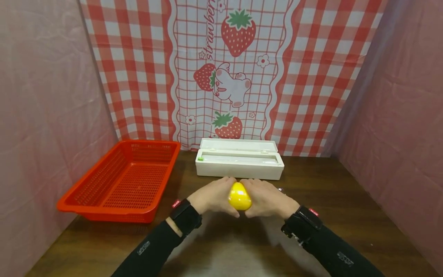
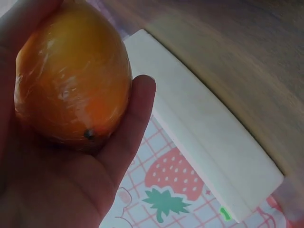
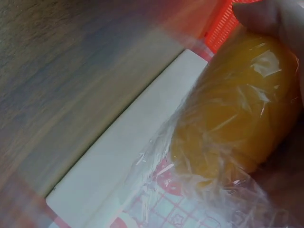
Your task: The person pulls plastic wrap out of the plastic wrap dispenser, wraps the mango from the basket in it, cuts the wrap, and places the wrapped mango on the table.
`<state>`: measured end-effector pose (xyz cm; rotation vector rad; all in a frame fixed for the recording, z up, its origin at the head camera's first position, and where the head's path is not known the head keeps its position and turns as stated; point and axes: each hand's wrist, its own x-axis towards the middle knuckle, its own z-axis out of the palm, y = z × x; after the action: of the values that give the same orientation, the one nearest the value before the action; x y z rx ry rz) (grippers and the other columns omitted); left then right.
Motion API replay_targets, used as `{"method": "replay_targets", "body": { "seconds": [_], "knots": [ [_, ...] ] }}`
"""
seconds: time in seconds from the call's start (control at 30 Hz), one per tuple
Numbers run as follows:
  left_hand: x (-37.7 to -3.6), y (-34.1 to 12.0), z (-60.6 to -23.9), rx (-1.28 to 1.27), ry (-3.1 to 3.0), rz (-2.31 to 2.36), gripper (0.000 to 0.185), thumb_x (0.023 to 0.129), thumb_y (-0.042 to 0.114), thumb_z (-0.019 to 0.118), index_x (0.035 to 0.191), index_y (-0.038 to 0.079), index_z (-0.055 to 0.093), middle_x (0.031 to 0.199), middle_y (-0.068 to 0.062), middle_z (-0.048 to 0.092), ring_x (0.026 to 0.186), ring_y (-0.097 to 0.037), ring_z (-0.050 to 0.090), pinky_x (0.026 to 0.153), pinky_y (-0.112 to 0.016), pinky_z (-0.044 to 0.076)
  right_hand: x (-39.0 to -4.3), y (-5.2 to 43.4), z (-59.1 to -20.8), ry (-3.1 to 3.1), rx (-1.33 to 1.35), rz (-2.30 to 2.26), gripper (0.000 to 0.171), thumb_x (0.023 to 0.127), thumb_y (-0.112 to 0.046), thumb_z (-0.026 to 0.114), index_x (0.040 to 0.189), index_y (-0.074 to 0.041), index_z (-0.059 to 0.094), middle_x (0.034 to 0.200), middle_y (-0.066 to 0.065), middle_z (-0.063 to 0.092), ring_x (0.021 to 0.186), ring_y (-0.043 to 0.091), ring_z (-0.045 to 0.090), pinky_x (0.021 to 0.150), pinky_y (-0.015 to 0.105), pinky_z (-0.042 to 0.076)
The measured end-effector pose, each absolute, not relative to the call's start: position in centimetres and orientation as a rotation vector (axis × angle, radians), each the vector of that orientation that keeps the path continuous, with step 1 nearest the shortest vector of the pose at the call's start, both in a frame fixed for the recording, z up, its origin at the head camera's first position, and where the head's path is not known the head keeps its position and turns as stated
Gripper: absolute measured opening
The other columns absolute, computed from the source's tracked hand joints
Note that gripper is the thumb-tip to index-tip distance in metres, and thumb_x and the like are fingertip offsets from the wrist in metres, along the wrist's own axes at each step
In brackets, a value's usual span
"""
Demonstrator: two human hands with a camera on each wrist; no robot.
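Note:
A yellow-orange mango (image 1: 239, 197) is held up between both hands over the near middle of the table. Clear plastic film covers it, smooth and tight in the left wrist view, loose and crumpled at one end of the mango (image 3: 237, 109) in the right wrist view. My left hand (image 1: 216, 195) grips one side, thumb and fingers around the fruit, and a dark stem spot shows on the mango (image 2: 76, 76) there. From the other side my right hand (image 1: 264, 198) grips it. Just beyond the hands stands a long white cling film box (image 1: 238, 170) with its lid raised.
At the left stands a red plastic basket (image 1: 149, 211) with slotted walls. A green piece (image 1: 200, 158) sits at the box's left end. A small shiny thing (image 1: 281, 189) lies behind my right hand, partly hidden. Checked strawberry cloth (image 1: 138, 77) hangs behind the table.

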<state>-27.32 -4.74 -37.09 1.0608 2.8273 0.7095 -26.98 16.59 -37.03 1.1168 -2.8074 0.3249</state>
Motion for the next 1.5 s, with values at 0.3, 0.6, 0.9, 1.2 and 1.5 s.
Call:
{"method": "replay_targets", "body": {
  "seconds": [0.3,0.6,0.9,1.2,1.5],
  "knots": [
    [-26.8,-4.1,-37.4,1.064,2.921,0.650,0.068,0.070,0.039,0.092,0.119,0.011,0.054,0.096,0.002,0.056,0.082,-0.014,0.055,0.075,-0.023,0.051,-27.0,16.5,-37.2,-2.752,1.132,0.217,0.073,0.065,-0.039,0.091,0.122,-0.011,0.054,0.094,-0.006,0.054,0.082,0.014,0.050,0.075,0.033,0.050],
    [-26.7,-3.8,-38.1,1.098,2.987,0.586,0.082,0.071,0.050,0.090,0.130,0.009,0.050,0.105,0.000,0.053,0.093,-0.016,0.051,0.084,-0.027,0.051,-26.9,16.2,-37.0,-2.753,1.117,0.186,0.077,0.066,-0.046,0.090,0.124,-0.011,0.054,0.095,-0.005,0.054,0.083,0.016,0.050,0.077,0.036,0.049],
    [-27.4,-4.0,-38.9,1.147,2.966,0.613,0.075,0.072,0.049,0.089,0.127,0.011,0.053,0.104,0.002,0.056,0.092,-0.014,0.052,0.083,-0.026,0.049,-26.9,16.0,-37.1,-2.798,1.119,0.207,0.070,0.067,-0.043,0.090,0.119,-0.013,0.055,0.092,-0.007,0.053,0.083,0.014,0.050,0.078,0.034,0.049],
    [-27.8,-4.2,-38.6,1.234,2.962,0.664,0.071,0.072,0.047,0.089,0.123,0.013,0.052,0.101,0.004,0.054,0.091,-0.014,0.052,0.083,-0.024,0.050,-26.9,16.4,-36.8,-2.773,1.129,0.223,0.076,0.070,-0.048,0.090,0.126,-0.012,0.053,0.101,-0.005,0.056,0.089,0.016,0.053,0.085,0.038,0.052],
    [-27.9,-5.1,-38.4,1.149,2.906,0.738,0.070,0.073,0.042,0.090,0.124,0.014,0.053,0.105,0.005,0.056,0.093,-0.014,0.052,0.085,-0.027,0.050,-26.3,17.6,-35.6,-2.825,1.051,0.350,0.095,0.068,-0.047,0.093,0.142,-0.010,0.047,0.121,0.001,0.060,0.101,0.019,0.055,0.093,0.044,0.052]
  ]
}}
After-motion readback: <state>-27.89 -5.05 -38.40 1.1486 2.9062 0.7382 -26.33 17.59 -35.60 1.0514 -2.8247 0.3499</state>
